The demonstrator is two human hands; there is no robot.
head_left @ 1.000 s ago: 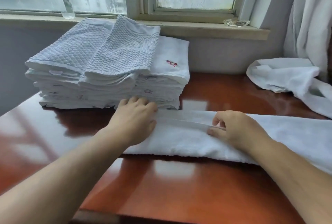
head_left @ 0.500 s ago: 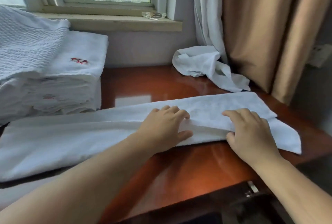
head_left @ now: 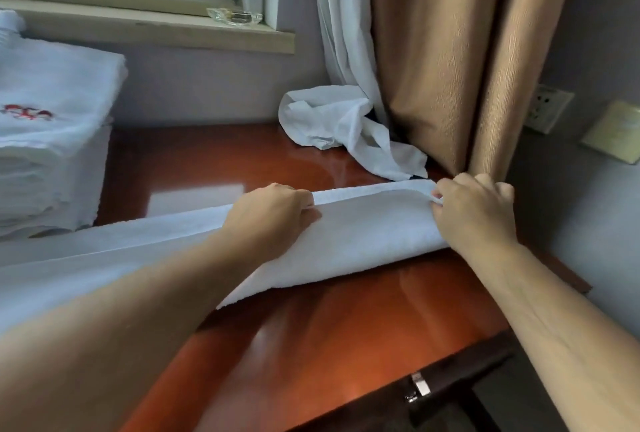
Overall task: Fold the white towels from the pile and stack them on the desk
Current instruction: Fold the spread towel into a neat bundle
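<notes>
Both hands grip a long white towel [head_left: 374, 223] on the glossy surface [head_left: 311, 345]: left hand [head_left: 273, 213] pinching its far edge, right hand [head_left: 474, 210] clutching its end corner.

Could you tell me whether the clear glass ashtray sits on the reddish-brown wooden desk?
No, the clear glass ashtray rests on the window sill, above the reddish-brown wooden desk.
</notes>
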